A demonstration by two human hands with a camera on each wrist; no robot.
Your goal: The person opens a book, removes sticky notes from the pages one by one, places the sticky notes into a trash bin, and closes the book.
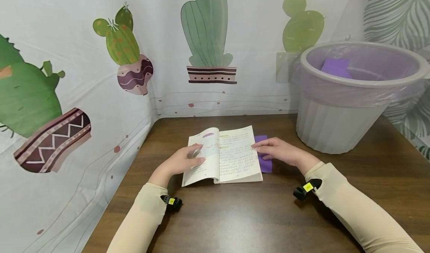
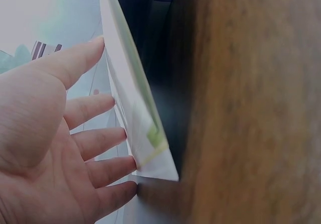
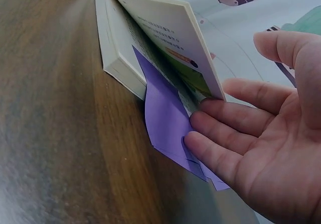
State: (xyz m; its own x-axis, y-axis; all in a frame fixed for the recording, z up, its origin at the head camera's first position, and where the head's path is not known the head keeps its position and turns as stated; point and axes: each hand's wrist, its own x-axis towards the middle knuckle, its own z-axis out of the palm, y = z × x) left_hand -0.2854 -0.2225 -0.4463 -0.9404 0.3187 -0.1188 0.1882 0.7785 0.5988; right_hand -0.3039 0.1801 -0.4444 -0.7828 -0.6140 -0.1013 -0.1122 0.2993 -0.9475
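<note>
An open book (image 1: 237, 152) lies on the table, text on its right page and its left pages arching up. My left hand (image 1: 181, 159) rests on the left page. In the left wrist view its straight fingers (image 2: 103, 142) and thumb touch the book's edge. Purple paper (image 3: 168, 116) sticks out from between the pages on the right side. My right hand (image 1: 280, 151) is at that side, fingertips at the page edge. In the right wrist view the index finger meets the raised pages, while lower fingers (image 3: 213, 156) touch the purple paper; the thumb stands apart.
A grey bin (image 1: 336, 122) with a clear liner stands at the table's back right, with a purple piece (image 1: 336, 67) inside. The brown wooden table (image 1: 231, 219) meets a cactus-print cloth (image 1: 255, 88) at the back and left.
</note>
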